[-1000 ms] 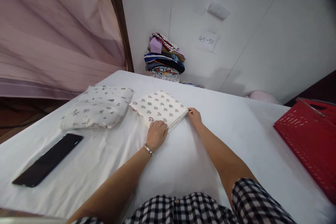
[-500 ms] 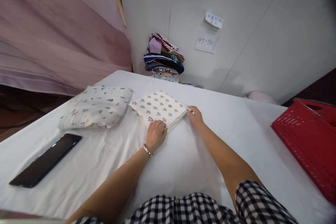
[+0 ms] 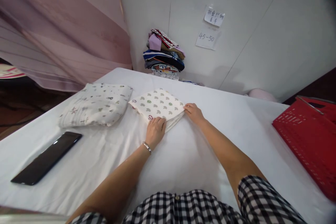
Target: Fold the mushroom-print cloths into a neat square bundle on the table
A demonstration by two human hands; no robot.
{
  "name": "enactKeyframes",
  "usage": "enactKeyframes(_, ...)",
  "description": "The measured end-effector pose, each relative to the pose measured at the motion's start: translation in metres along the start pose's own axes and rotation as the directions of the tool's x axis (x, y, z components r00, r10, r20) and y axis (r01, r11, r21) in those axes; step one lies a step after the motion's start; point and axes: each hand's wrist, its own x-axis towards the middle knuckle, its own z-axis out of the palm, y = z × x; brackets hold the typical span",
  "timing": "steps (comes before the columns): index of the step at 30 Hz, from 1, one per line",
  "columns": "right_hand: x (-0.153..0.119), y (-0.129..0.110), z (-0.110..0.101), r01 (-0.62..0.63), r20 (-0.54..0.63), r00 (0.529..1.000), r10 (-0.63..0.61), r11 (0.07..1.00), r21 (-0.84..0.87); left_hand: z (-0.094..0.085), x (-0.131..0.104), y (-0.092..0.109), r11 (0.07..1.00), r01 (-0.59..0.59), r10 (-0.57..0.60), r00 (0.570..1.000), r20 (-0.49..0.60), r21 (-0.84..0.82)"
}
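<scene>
A folded white cloth (image 3: 160, 104) with grey, green and red mushroom prints lies on the white-covered table (image 3: 183, 168), one corner towards me. At its near edge my left hand (image 3: 155, 132) is closed on the fabric, fingers over the top; its thumb is partly hidden. My right hand (image 3: 193, 113) pinches the right corner, where several layers show. Left of this cloth lies a second folded cloth (image 3: 97, 105), white with small scattered prints, which neither hand touches.
A flat black phone-like slab (image 3: 47, 157) lies at the table's left. On the right stands a red perforated basket (image 3: 307, 140) with a metal handle. Behind the table are a stack of folded clothes (image 3: 164, 54) and a grey wall with paper notes (image 3: 207, 38). A pink curtain (image 3: 78, 31) hangs at left.
My right hand has moved slightly left and closed onto the cloth's right corner, pulling it in a little. My left hand stays at the near edge. The view has shifted slightly.
</scene>
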Motion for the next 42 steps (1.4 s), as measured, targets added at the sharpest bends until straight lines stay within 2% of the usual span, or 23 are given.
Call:
enactKeyframes(6, 0.0003, -0.0071, -0.0036, 0.062, -0.022, 0.998, -0.062, 0.998, -0.006, 0.001, -0.0009, 0.0006, 1.0, 0.008, -0.008, 1.0, -0.014, 0.004)
enactKeyframes(15, -0.0002, -0.0063, -0.0033, 0.147, 0.03, 0.989, -0.145, 0.988, -0.054, -0.0017, -0.0003, 0.0019, 1.0, 0.006, -0.007, 1.0, -0.02, -0.019)
enactKeyframes(27, 0.0029, -0.0077, -0.008, 0.204, 0.096, 0.974, -0.203, 0.979, 0.009, -0.0016, -0.0004, 0.0015, 1.0, -0.006, 0.006, 1.0, 0.0, -0.01)
enactKeyframes(33, 0.0038, -0.0086, -0.0076, 0.227, 0.14, 0.967, -0.215, 0.971, -0.077, -0.0003, -0.0003, 0.0017, 1.0, 0.0, 0.0, 1.0, 0.001, -0.008)
enactKeyframes(36, 0.005, -0.0095, -0.0053, 0.246, 0.123, 0.965, -0.233, 0.964, -0.099, -0.0005, -0.0004, 0.0019, 1.0, -0.006, 0.006, 1.0, -0.004, -0.01)
enactKeyframes(42, -0.0009, -0.0083, -0.0039, 0.263, 0.019, 0.965, -0.262, 0.962, -0.078, -0.001, -0.0023, 0.0007, 0.999, -0.046, 0.046, 0.999, 0.003, 0.019)
